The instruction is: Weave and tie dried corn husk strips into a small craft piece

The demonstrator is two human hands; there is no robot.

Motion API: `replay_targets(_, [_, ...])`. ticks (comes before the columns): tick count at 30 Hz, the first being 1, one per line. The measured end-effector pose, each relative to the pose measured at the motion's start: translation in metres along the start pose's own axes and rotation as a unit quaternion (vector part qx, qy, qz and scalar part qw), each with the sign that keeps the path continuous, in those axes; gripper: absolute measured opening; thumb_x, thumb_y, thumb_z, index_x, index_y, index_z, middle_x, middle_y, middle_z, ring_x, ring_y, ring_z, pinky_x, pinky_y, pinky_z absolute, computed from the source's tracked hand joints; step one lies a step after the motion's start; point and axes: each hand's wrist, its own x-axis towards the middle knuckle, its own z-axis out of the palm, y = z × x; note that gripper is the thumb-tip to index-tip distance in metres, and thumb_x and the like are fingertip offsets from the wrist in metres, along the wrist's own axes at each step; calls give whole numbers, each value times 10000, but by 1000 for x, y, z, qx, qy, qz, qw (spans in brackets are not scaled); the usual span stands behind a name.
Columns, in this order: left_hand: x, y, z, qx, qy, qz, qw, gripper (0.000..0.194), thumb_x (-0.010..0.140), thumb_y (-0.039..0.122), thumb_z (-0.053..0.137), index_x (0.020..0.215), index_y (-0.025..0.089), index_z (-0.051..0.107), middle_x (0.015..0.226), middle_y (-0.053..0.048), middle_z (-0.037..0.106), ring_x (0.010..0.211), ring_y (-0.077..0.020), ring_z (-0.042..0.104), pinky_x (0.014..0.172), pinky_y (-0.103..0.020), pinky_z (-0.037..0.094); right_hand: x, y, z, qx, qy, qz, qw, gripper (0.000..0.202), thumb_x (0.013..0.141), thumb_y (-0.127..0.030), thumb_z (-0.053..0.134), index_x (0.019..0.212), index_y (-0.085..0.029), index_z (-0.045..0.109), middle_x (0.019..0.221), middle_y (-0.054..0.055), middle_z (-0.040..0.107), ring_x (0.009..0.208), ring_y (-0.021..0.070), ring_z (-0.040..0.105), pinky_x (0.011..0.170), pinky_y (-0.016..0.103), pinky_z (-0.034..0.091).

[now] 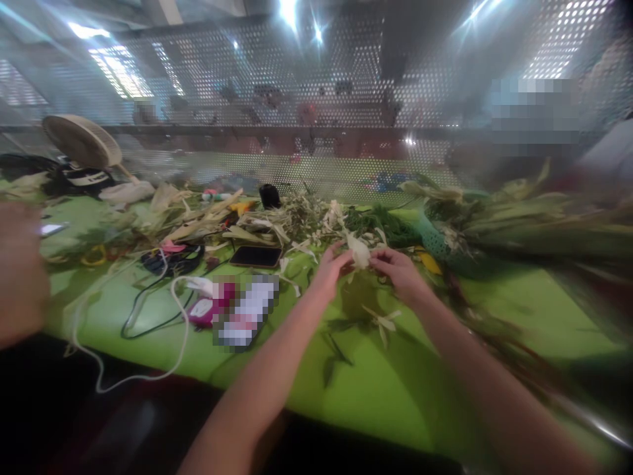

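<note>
A small pale cream flower-like piece (359, 253) is held up between both hands, above the green table (370, 389). My left hand (336, 265) pinches it from the left side. At its right edge, my right hand (394, 267) has its fingers closed on it. Pale dried husk strips (384, 323) and a dark leaf (329, 369) lie on the table below the hands.
A phone (256, 256), a second phone (247, 313), a magenta item (202, 310) and looping cables lie left. Husks (202, 221) and green fibres (378, 223) cover the back. A green basket (434, 234) stands right. Another person's arm (22, 274) shows far left.
</note>
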Motion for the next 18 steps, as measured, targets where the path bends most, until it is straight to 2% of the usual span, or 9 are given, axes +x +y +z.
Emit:
replay_targets(3, [-3, -3, 4, -23, -9, -35, 999, 534, 621, 322, 822, 1072, 177, 576, 809, -15, 689, 676, -130, 630, 691, -283, 490, -1, 0, 2, 19, -10, 3, 1000, 259, 648, -356, 769, 814, -198, 648, 737, -17, 617, 596, 96, 485, 572, 240, 400])
replay_targets(5, [-6, -5, 7, -17, -17, -35, 999, 455, 623, 317, 820, 988, 155, 600, 824, -31, 689, 685, -128, 625, 671, -271, 484, -1, 1, 2, 21, -10, 5, 1000, 279, 650, -352, 768, 853, -196, 657, 789, -1, 646, 646, 111, 527, 610, 249, 421])
replay_targets(7, [-9, -5, 9, 9, -31, -23, 999, 430, 616, 287, 828, 961, 145, 614, 883, -52, 698, 725, -133, 634, 684, -269, 486, -1, 3, 2, 9, -2, 2, 1000, 285, 658, -353, 759, 874, -193, 664, 807, 10, 659, 682, 126, 550, 642, 261, 435])
replay_targets(10, [-11, -6, 9, 58, -38, 4, 998, 492, 600, 247, 844, 1020, 146, 608, 953, -75, 711, 777, -152, 646, 744, -297, 497, 1, 5, 0, -39, 15, -19, 999, 259, 665, -344, 743, 861, -188, 673, 780, 8, 656, 696, 139, 552, 672, 279, 444])
replay_targets(15, [-7, -8, 7, 123, -35, 70, 989, 502, 621, 238, 833, 1043, 138, 581, 892, -86, 721, 798, -179, 655, 819, -351, 509, 4, 5, -4, -139, 30, -65, 988, 195, 670, -359, 721, 732, -185, 659, 673, -7, 613, 643, 144, 513, 643, 289, 427])
replay_targets(18, [-5, -8, 7, 134, -31, 86, 987, 466, 628, 229, 818, 1023, 141, 585, 879, -80, 716, 788, -180, 652, 810, -344, 509, 5, 5, -4, -177, 26, -81, 981, 186, 688, -368, 704, 703, -188, 657, 651, -1, 619, 623, 151, 512, 625, 293, 421])
